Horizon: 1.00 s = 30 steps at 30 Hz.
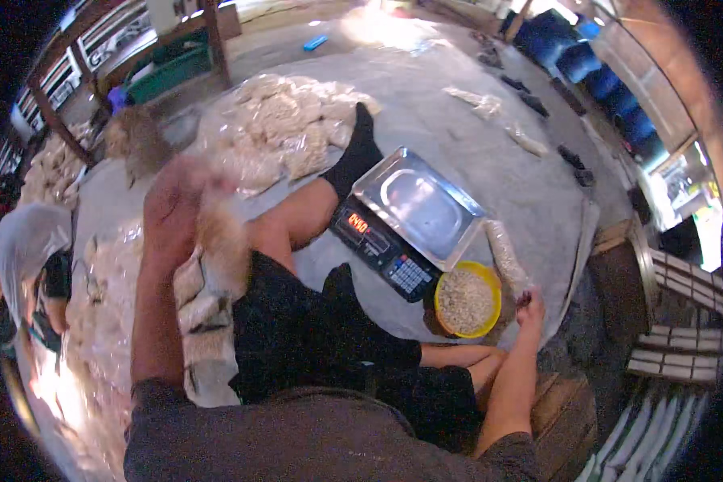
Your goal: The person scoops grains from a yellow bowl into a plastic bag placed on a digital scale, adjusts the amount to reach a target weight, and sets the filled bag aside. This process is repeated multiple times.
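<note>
My left hand [186,186] is raised at the left, blurred by motion. From its fingers hangs a clear plastic bag [223,245] filled with something pale. My right hand [529,308] is closed at the lower end of a long, narrow clear bag [502,251] of pale pieces, right of the scale. Beside that hand is a yellow bowl [497,301] full of small pale pieces, too small to name. A digital scale [418,205] with a bare steel pan and a lit red display lies before me, touching or nearly touching the bowl.
Filled clear bags [277,120] lie heaped ahead, with more along the left. Another long bag [498,116] rests on the pale sheet [426,88]. Slippers [574,161] line its right edge, near blue barrels [574,64]. Another person [36,249] is at far left. My legs flank the scale.
</note>
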Motion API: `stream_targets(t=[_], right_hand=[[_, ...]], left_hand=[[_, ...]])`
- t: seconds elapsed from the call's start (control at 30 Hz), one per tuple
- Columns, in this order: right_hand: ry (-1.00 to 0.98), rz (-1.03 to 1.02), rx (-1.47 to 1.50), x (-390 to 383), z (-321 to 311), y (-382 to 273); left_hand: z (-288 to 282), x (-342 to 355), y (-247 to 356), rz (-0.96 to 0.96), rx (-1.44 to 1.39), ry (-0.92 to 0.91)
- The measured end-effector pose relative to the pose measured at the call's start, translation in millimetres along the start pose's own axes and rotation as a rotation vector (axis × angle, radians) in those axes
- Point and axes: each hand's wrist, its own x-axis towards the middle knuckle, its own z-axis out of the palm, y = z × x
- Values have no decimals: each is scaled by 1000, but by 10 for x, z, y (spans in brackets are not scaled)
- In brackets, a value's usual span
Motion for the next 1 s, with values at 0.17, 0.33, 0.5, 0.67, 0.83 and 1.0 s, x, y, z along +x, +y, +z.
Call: stream_targets(t=[0.17, 0.33, 0.5, 0.67, 0.83, 1.0], right_hand=[[-77, -592, -47, -41, 637, -1085], [-112, -848, -451, -1407, 2038, -1887], [-280, -618, -211, -1802, 2767, -1857], [-342, -399, 97, -2253, 3245, -1689], [-402, -426, -175, -2000, 2810, -602], [-265, -37, -151, -1941, 2331, 500]], left_hand=[[-889, -622, -1206, -399, -809, 306], [-1972, -1286, -2226, -365, -540, 793], [-1931, -2104, -3264, -892, 821, 683], [-896, -1883, -2862, -165, 1251, 779], [530, -1638, -2155, -476, 1027, 11], [1216, -1608, -1107, -373, 611, -222]])
